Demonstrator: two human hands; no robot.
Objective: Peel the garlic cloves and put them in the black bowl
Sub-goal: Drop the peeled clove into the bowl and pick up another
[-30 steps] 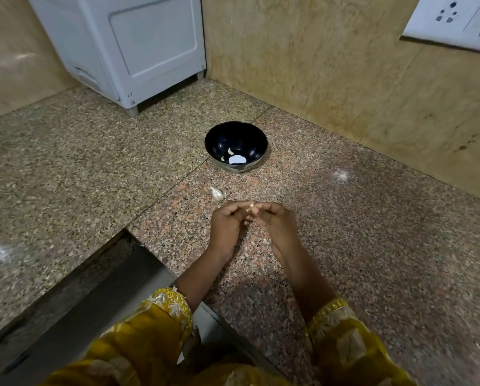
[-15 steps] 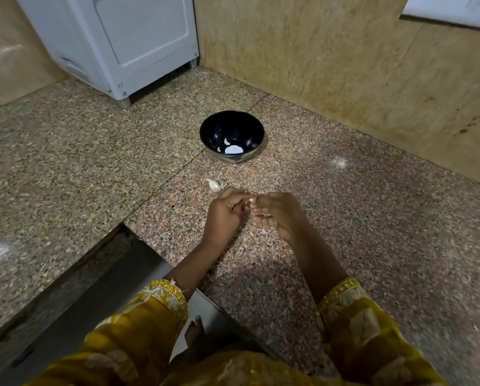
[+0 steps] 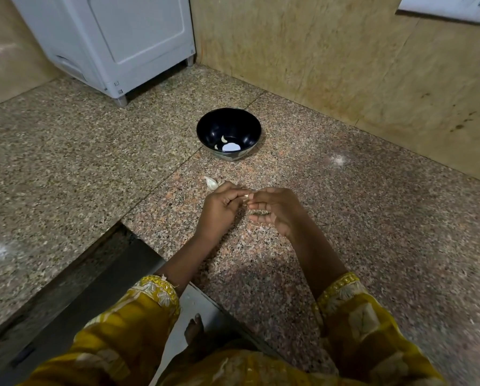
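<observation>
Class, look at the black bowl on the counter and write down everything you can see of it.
The bowl is round, deep and glossy black inside, with a paler outer wall low down. It stands upright on the speckled stone counter, close to the wall. Inside lie two small, pale, curved cloves and a white oval patch, perhaps a reflection. Only the counter touches it.

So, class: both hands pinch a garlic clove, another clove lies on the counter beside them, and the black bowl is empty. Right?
No. The head view shows the black bowl is not empty: peeled cloves lie inside it. The left hand and right hand do pinch a garlic clove.
</observation>
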